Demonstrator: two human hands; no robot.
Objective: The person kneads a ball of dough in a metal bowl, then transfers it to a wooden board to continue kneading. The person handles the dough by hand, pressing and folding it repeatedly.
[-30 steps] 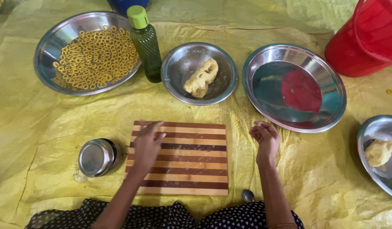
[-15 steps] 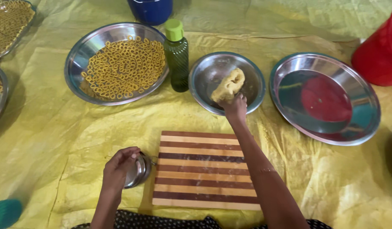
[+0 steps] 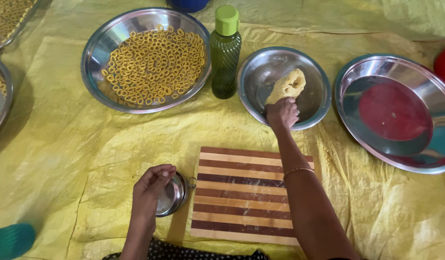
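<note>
Right hand on dough, left hand at small steel cup.

Your right hand closes its fingers on the lump of yellow dough, which sits inside the steel bowl. Your left hand rests half-curled over the small steel cup, holding nothing; the striped wooden board lies just right of it.

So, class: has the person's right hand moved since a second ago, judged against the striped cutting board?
Yes. The right hand left the board's right edge, went forward past its far edge, and now grips the dough.
</note>
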